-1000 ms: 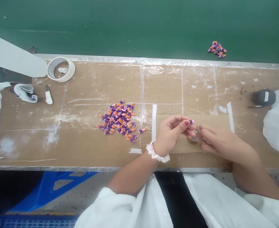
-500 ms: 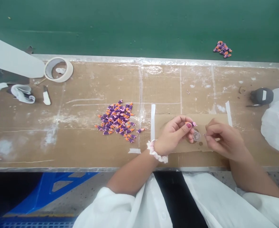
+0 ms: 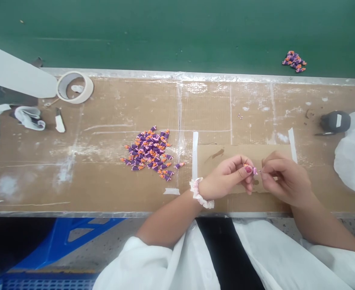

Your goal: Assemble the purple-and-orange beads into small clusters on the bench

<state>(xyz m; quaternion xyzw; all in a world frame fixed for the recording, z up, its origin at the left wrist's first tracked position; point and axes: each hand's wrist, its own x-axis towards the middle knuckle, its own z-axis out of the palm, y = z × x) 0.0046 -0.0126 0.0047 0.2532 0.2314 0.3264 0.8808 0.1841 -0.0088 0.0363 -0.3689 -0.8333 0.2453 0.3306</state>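
My left hand [image 3: 230, 177] pinches a small purple, orange and pink figure [image 3: 254, 171] between thumb and fingertips, its pink end pointing right. Closed fingertips of my right hand [image 3: 286, 179] almost meet that end. A thin tip shows between them, but the thing itself is too small to make out. Both hands are above a cardboard sheet [image 3: 209, 155] with white tape along its sides. To the left lies a pile of similar little figures [image 3: 149, 151], with a single figure [image 3: 180, 165] beside it.
Beyond the cardboard-covered bench [image 3: 129, 189] runs a green surface [image 3: 153, 36] with a small cluster of figures [image 3: 294, 61]. A tape roll [image 3: 88, 90] and a white-handled cutter [image 3: 59, 121] lie left. At right are a dark round object [image 3: 331, 121] and a white bag [image 3: 348, 161].
My left hand has lowered and moved right, bringing the figure against or close to my right fingertips. The clear round item under it is out of sight. The far cluster has shifted right.
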